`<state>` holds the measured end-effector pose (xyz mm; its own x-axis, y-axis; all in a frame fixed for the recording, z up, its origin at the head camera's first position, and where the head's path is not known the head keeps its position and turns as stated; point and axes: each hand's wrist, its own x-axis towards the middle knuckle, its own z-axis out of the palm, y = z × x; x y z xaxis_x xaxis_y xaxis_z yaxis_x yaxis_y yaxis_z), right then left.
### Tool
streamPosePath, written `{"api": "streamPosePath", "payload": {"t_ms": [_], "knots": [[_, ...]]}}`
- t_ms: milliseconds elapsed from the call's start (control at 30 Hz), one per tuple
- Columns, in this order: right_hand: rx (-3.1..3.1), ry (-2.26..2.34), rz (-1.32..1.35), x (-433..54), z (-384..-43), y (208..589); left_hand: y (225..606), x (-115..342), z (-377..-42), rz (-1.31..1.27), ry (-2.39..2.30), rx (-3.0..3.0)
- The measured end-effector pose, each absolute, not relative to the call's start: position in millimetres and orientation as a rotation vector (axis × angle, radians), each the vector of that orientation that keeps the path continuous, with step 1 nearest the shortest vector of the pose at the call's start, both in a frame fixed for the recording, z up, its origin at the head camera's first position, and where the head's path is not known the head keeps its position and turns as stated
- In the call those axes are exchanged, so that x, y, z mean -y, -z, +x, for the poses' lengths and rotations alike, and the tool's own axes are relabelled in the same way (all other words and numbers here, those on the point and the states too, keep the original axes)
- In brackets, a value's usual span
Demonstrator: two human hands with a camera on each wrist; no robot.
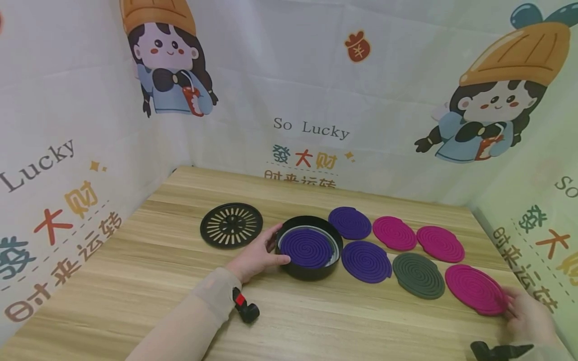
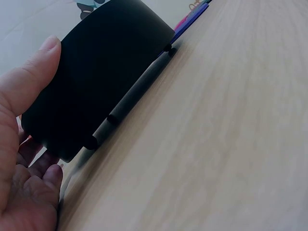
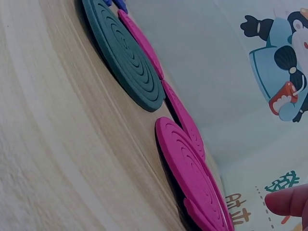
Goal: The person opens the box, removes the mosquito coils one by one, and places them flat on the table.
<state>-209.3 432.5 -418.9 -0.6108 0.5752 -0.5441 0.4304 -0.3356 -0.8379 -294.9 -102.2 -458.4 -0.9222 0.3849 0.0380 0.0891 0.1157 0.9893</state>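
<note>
My left hand (image 1: 257,255) grips the side of a round black tin (image 1: 311,272), thumb on the near side and fingers behind. A purple mosquito coil (image 1: 305,247) lies inside, within a pale inner rim. At the far right my right hand (image 1: 528,316) has its fingers at the outer edge of a pink mosquito coil (image 1: 476,290), which stays low over the table. The right wrist view catches only a thumb (image 3: 288,201) beside this pink coil (image 3: 190,173); the fingers' hold is out of frame. Small feet (image 2: 89,141) show under the tin.
A slotted black lid (image 1: 232,225) lies left of the tin. To the tin's right are two purple coils (image 1: 367,261), two more pink coils (image 1: 394,233) and a dark green coil (image 1: 418,275). Printed cloth walls (image 1: 235,75) border the wooden table (image 1: 149,240).
</note>
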Motion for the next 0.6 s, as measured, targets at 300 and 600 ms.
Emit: {"api": "streamPosePath", "payload": {"t_ms": [300,600], "knots": [[1.721,-2.154,-1.301,-430.2,-207.5,417.8,459.2,102.4,-295.8,0.47,-1.896,-2.163],[1.648,-2.219,-1.266,-432.1,-206.9,421.8,458.7,102.3,-295.4,0.476,-1.893,-2.156]]}}
